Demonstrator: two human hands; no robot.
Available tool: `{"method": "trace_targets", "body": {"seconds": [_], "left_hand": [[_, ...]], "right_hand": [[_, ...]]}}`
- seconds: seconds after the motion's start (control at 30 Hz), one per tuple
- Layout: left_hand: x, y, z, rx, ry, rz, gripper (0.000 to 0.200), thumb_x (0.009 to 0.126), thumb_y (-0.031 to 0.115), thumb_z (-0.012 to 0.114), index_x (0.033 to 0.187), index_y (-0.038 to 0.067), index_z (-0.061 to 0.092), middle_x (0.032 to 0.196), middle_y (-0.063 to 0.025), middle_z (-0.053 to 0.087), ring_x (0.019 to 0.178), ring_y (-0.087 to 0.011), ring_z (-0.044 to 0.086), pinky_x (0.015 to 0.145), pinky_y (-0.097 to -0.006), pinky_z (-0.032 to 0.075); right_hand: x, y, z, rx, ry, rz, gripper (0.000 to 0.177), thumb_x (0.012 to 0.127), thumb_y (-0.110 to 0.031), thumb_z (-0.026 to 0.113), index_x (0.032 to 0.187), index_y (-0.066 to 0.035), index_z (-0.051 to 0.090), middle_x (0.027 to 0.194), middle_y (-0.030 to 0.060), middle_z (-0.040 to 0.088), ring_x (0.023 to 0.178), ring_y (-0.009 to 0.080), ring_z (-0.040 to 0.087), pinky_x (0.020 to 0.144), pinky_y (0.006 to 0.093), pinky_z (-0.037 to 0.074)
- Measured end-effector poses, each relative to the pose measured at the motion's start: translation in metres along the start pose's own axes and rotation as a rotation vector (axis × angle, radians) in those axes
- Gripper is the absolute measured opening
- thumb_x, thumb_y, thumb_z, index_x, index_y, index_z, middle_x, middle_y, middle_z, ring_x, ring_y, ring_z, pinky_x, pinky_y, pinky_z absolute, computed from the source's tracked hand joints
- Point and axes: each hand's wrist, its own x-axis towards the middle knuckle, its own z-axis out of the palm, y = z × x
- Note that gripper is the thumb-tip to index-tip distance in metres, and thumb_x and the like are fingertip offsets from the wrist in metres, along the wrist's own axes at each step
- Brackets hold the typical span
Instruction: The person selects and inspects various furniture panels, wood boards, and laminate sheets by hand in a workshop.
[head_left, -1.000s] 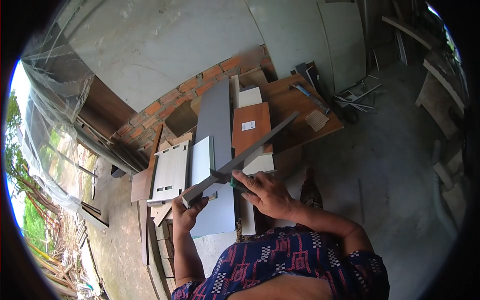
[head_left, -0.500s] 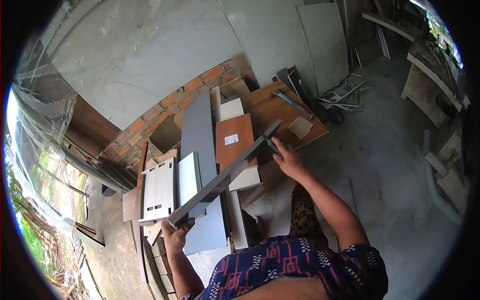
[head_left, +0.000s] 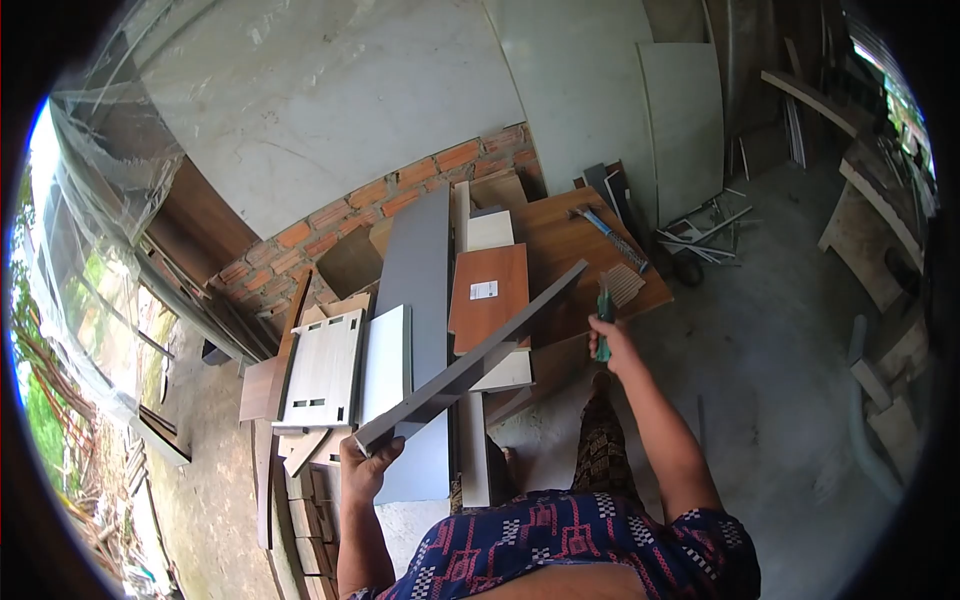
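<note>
My left hand point(head_left: 364, 468) is closed around the near end of a long, narrow dark grey board point(head_left: 470, 362). The board slants up and away to the right, above the stacked panels. In my right hand point(head_left: 617, 345), to the right of the board's far end, is a small green-handled tool point(head_left: 603, 325); its exact kind is hard to make out. That tool is apart from the board. Beneath the board lie a reddish-brown panel point(head_left: 492, 282) with a white label and a long grey panel point(head_left: 418, 250).
A hammer point(head_left: 612, 232) and a ridged tan piece point(head_left: 624, 285) lie on the brown tabletop point(head_left: 553, 222). Left are a pale slotted panel point(head_left: 322, 368) and a white panel point(head_left: 384, 352). Thin offcut strips point(head_left: 705, 240) lie on the floor. A grey hose point(head_left: 862, 430) runs at right.
My right hand has moved away from the board's far end, out to the right and slightly down, with the green-handled tool. My left hand still grips the board. The camera view has shifted.
</note>
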Motion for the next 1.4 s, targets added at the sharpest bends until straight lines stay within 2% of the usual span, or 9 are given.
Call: {"method": "trace_targets", "body": {"seconds": [0.1,0.23,0.37,0.63,0.8,0.93,1.03,1.17,1.4], "left_hand": [[-0.001,-0.006,0.002,-0.064,0.044,-0.007,0.023,0.074,0.019,0.074,0.086,0.001,0.065,0.069,0.0047,0.055,0.065,-0.0056,0.048,0.057,-0.0214,0.039],[-0.001,-0.019,0.015,-0.25,0.247,-0.04,0.022,0.079,0.018,0.067,0.089,-0.001,0.063,0.078,0.0003,0.06,0.066,-0.0081,0.052,0.061,-0.0212,0.042],[-0.007,-0.029,0.018,-0.502,0.267,-0.146,0.04,0.083,0.027,0.058,0.109,-0.002,0.053,0.091,-0.0098,0.061,0.076,-0.0186,0.063,0.059,-0.0314,0.054],[-0.049,-0.071,0.002,-0.832,0.324,-0.357,0.055,0.08,0.041,0.061,0.117,0.002,0.048,0.101,-0.0122,0.06,0.081,-0.025,0.063,0.062,-0.0377,0.055],[-0.079,-0.092,0.0,-1.154,0.245,-0.519,0.048,0.071,0.019,0.069,0.112,0.001,0.051,0.103,-0.0145,0.059,0.101,-0.0337,0.056,0.08,-0.0493,0.05],[-0.089,-0.102,0.014,-1.449,0.264,-0.674,0.027,0.07,0.002,0.067,0.093,-0.002,0.054,0.099,-0.0167,0.057,0.102,-0.0394,0.053,0.085,-0.0507,0.048],[-0.083,-0.116,0.025,-1.553,0.319,-0.586,0.035,0.074,0.005,0.064,0.105,-0.005,0.051,0.104,-0.019,0.057,0.101,-0.0371,0.055,0.085,-0.0471,0.049],[-0.066,-0.126,0.036,-1.647,0.335,-0.575,0.024,0.079,0.004,0.06,0.1,-0.004,0.051,0.105,-0.0192,0.055,0.1,-0.0363,0.055,0.085,-0.048,0.049],[-0.035,-0.141,0.037,-1.6,0.344,-0.745,0.026,0.085,0.009,0.055,0.107,-0.001,0.046,0.104,-0.0187,0.054,0.096,-0.0351,0.058,0.079,-0.0465,0.052]], "right_hand": [[-0.034,0.018,0.03,0.283,-0.272,0.121,0.023,0.083,-0.022,0.06,0.099,-0.005,0.054,0.069,0.0066,0.056,0.052,0.0179,0.054,0.046,0.0319,0.045],[-0.074,0.024,0.075,0.317,-0.52,0.24,0.03,0.085,-0.025,0.058,0.106,-0.004,0.053,0.09,0.0124,0.059,0.081,0.0261,0.061,0.057,0.033,0.05],[-0.083,0.032,0.105,0.284,-0.699,0.269,0.031,0.086,-0.027,0.057,0.107,-0.005,0.053,0.101,0.0131,0.058,0.097,0.0323,0.059,0.06,0.033,0.051],[-0.085,0.05,0.131,0.146,-0.594,0.253,0.028,0.085,-0.026,0.058,0.105,-0.006,0.055,0.099,0.0068,0.057,0.083,0.0262,0.063,0.057,0.033,0.051],[-0.079,0.034,0.17,0.05,-0.603,0.168,0.029,0.084,-0.025,0.06,0.105,-0.006,0.055,0.093,0.0051,0.057,0.07,0.0253,0.064,0.055,0.0333,0.051],[-0.052,0.03,0.203,0.055,-0.705,0.264,0.031,0.083,-0.024,0.06,0.106,-0.004,0.054,0.091,0.006,0.056,0.068,0.0251,0.064,0.053,0.0326,0.051],[-0.045,0.04,0.218,0.002,-0.711,0.304,0.032,0.083,-0.025,0.061,0.107,-0.004,0.054,0.093,0.0057,0.055,0.068,0.0249,0.064,0.052,0.0313,0.05],[-0.053,0.044,0.228,-0.155,-0.695,0.326,0.032,0.083,-0.024,0.06,0.108,-0.004,0.055,0.102,0.0067,0.054,0.069,0.0236,0.064,0.053,0.0301,0.05],[-0.078,0.042,0.21,-0.287,-0.715,0.31,0.033,0.084,-0.023,0.058,0.11,-0.002,0.053,0.108,0.0115,0.057,0.071,0.0206,0.063,0.059,0.0299,0.05]]}}
